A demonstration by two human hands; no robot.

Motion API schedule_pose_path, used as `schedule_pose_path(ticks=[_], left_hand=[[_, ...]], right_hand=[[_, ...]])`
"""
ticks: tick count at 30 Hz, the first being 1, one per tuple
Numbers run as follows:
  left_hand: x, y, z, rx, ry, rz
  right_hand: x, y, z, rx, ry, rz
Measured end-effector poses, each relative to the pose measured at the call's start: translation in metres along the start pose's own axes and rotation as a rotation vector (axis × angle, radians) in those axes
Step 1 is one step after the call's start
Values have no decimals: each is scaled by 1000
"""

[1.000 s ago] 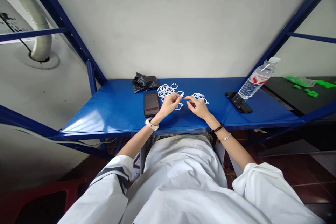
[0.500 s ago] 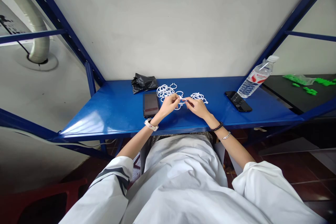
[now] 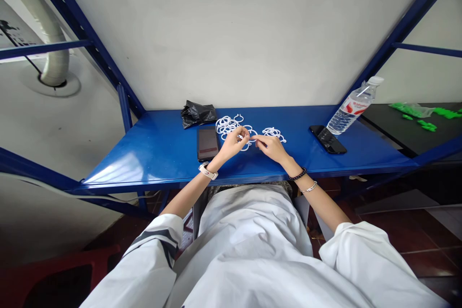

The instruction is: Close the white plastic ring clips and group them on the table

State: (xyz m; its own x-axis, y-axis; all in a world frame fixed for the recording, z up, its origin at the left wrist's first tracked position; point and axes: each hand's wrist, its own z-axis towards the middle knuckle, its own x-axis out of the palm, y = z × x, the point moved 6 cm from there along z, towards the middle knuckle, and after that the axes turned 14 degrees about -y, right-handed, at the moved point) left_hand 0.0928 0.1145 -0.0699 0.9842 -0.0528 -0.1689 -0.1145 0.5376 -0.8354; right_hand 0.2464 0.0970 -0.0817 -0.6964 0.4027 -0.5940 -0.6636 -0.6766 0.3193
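Observation:
My left hand (image 3: 234, 141) and my right hand (image 3: 271, 147) meet above the blue table, their fingertips almost touching. Between them is a white plastic ring (image 3: 254, 133), shaped like a curtain ring. Its near part is hidden behind the fingers. The right thumb and forefinger pinch it, while the left fingers curl closed at its other side. Behind my left hand lies a heap of similar white rings (image 3: 224, 124), and one more sits just below the fingertips. A smaller group of white rings (image 3: 274, 133) rests beyond my right hand.
On the blue table (image 3: 162, 149), a dark flat device (image 3: 207, 143) lies left of my left hand, with a crumpled black plastic bag (image 3: 198, 114) behind it. At right, a water bottle (image 3: 352, 108) stands by a black phone (image 3: 327, 138). Green pieces (image 3: 427, 125) lie on a neighbouring dark table.
The fingers of my left hand have lifted and rounded slightly, and the ring between the hands has turned, so more of its loop shows. My right hand has barely moved.

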Motion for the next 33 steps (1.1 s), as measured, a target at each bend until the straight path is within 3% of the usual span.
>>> schedule_pose_path(ticks=[4,11,23,33], left_hand=[[1,0,0,58,23,14],[-2,7,1,46,-30,-10],[5,2,-1,23,98,-49],[4,4,0,56,84,-16]], right_hand=[[-4,3,1,-10,-50,15],[-7,7,2,-3,-53,31],[-7,7,3,37,-33,101],[-5,6,1,38,-19,124]])
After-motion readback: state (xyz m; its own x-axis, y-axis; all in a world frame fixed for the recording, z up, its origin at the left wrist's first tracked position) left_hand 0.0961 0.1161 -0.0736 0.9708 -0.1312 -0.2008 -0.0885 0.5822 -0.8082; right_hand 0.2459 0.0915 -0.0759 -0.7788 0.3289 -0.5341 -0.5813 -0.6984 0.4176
